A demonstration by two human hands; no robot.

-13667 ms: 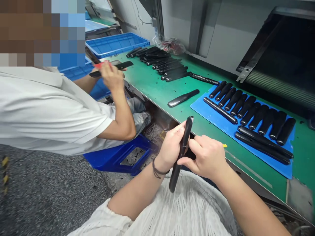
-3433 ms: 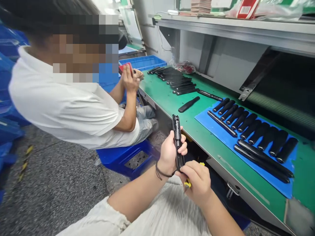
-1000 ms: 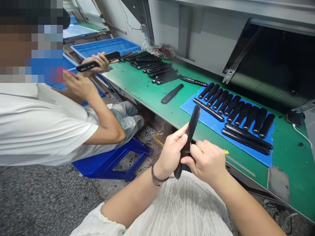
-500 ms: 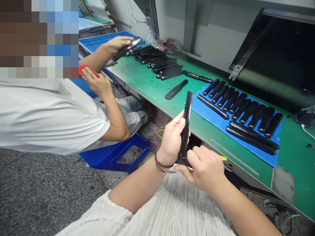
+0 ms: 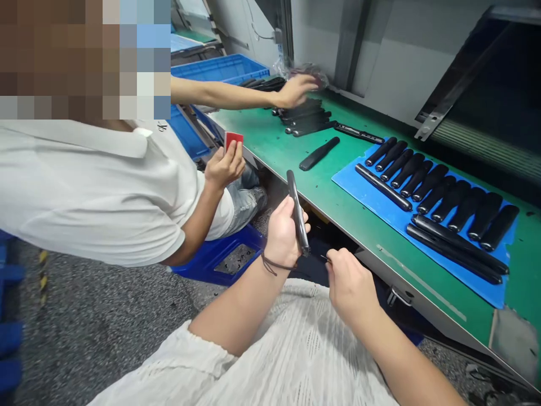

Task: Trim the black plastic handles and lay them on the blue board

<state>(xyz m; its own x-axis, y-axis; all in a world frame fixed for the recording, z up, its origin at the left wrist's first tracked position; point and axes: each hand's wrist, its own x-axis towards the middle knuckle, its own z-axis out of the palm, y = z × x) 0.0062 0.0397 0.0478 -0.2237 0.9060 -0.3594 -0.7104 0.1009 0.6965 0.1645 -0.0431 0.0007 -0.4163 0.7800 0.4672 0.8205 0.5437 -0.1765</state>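
My left hand is wrapped round a long glossy black plastic casing, held tilted above my lap in front of the table edge. Below and to the right of it, my right hand is closed in a pinch, apart from the casing. A thin, pointed tip juts from its fingers; the rest is hidden, so its kind cannot be told. A blue mat on the table carries a row of similar black casings. Two more long ones lie along its near side.
Beside me on the left, a co-worker in a white shirt holds a red block and reaches over a heap of black parts. One black piece lies alone on the green table. A blue stool stands below.
My right hand has drawn away from the casing, which my left hand now tilts the other way. The co-worker's far hand has let go of a black part and reached right over the heap.
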